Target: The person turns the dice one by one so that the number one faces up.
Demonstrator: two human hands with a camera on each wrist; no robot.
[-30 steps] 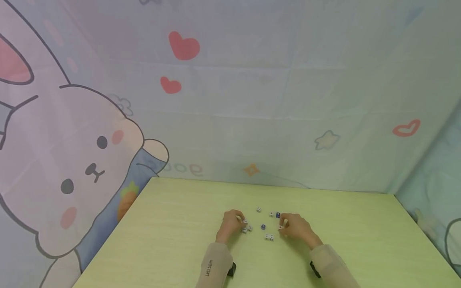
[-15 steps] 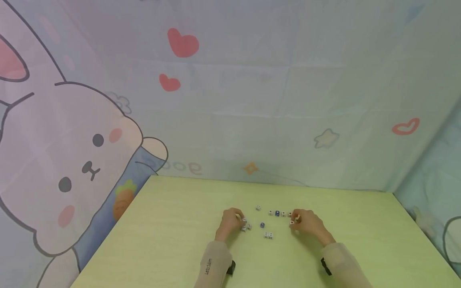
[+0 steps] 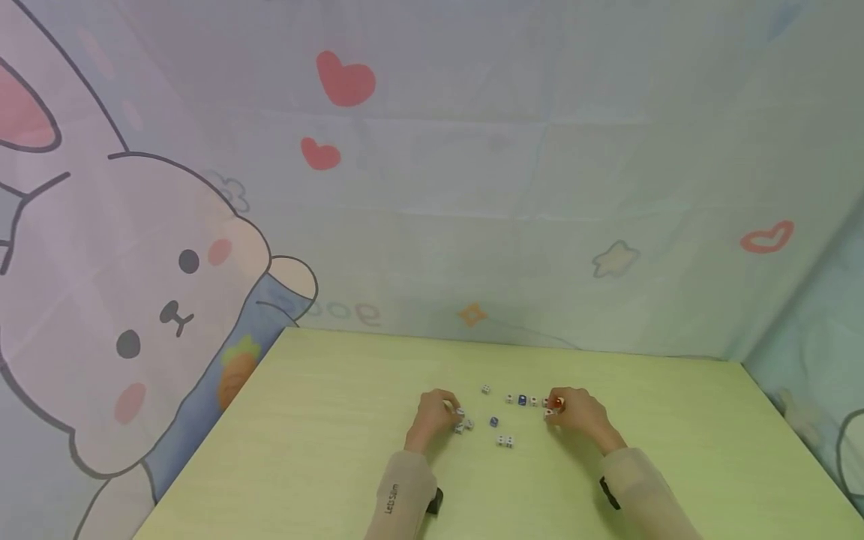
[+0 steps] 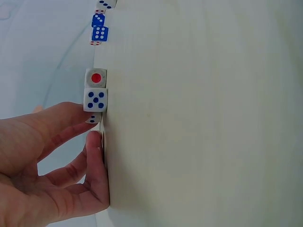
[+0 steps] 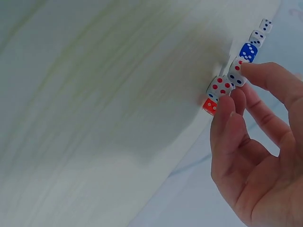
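Yellow-green tabletop | left sleeve: "Lets…", rest blurred | left hand: cannot tell grip | right hand pinches white die

Wears pale beige on both arms: a long left sleeve and a long right sleeve, matching in shade. Bears small dark lettering on the left one, set lengthwise and reading toward the cuff; opens apparently with "Lets", then blurs too far to certify. Leaves the left hand and right hand bare. Carries a black, blocky fitting along the inner edge of the left sleeve and a slimmer-looking black fitting beside the right one; too small to detail further.
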